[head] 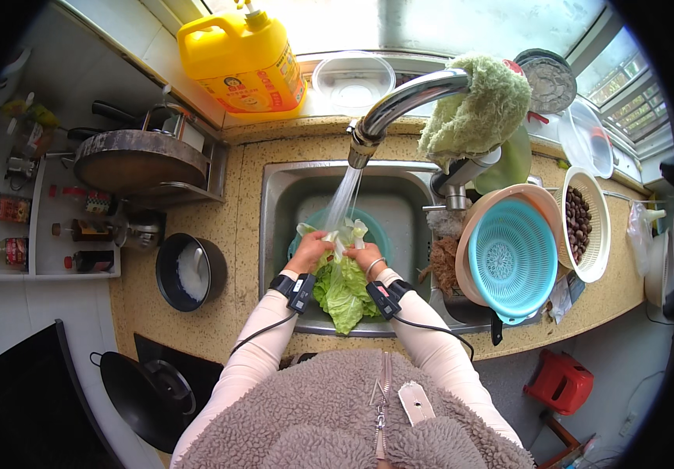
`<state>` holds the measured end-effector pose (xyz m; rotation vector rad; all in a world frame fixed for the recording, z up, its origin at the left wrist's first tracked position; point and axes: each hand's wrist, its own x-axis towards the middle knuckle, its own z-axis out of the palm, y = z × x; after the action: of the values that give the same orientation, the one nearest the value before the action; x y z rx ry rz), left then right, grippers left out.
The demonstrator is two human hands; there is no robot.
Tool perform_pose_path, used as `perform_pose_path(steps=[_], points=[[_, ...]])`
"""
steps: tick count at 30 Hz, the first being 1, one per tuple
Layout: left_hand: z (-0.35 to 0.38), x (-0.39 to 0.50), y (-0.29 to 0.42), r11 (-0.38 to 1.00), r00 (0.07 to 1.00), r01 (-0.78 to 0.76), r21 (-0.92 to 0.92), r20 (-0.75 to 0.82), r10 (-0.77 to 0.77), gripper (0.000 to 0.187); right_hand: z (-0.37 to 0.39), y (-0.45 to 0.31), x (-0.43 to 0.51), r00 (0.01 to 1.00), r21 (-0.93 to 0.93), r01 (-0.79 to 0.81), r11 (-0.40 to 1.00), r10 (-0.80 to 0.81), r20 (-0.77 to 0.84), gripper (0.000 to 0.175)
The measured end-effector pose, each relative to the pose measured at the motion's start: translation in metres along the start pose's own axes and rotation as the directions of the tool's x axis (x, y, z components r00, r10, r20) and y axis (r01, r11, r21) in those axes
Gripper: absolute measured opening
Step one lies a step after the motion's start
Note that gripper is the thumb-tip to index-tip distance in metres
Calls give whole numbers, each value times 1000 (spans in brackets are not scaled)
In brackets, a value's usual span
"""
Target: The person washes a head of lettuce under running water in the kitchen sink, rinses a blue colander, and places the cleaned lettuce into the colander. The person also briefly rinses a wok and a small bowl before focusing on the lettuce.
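Note:
My left hand (312,251) and my right hand (365,258) grip the pale stem ends of leafy lettuce (343,293) over the steel sink (410,193). The green leaves hang towards me, down to the sink's front rim. Running water (343,199) falls from the chrome faucet (398,97) onto the stems between my hands. Beneath them is a teal basin (385,228), partly hidden by the hands and leaves. A bracelet circles my right wrist, and a strapped device with a cable sits on each forearm.
Right of the sink stand a blue colander (510,258) in a peach basin (465,267) and a cream basket (601,234) of brown nuts or dates. A loofah (478,111) drapes the faucet. Left are a dark pot (217,272) and a round chopping board (137,161). A yellow jug (240,64) stands behind.

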<state>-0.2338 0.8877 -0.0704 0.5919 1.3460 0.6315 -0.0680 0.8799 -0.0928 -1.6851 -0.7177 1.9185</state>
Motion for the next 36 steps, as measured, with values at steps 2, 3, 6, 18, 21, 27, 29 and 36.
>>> perform_pose_path(steps=[2,3,6,18,21,27,29,36], points=[[1,6,-5,994,999,8,-106,-48,-13,19,2,1,1,1000,13,-11,1000,11,-14,30],[3,8,-9,978,997,2,-210,-80,-20,19,3,1,2,1000,2,11,1000,-11,-11,30],[7,17,-20,915,989,-12,-403,-140,-49,19,2,3,8,999,0,45,999,-45,2,30],[6,33,-13,967,940,-167,-191,-326,98,40,23,10,26,961,-227,267,937,-239,141,49],[13,25,-5,971,969,-159,-180,-215,119,47,32,1,18,929,-575,371,729,-294,226,65],[21,7,8,959,949,-225,-172,-262,176,42,2,-31,-31,806,-453,525,721,-592,-8,54],[22,3,10,951,920,-291,-105,-304,248,40,-14,-45,-59,857,-110,497,861,-507,-99,45],[7,15,17,855,985,-157,-495,-136,103,33,-112,-37,-192,900,850,435,296,-149,-409,21]])
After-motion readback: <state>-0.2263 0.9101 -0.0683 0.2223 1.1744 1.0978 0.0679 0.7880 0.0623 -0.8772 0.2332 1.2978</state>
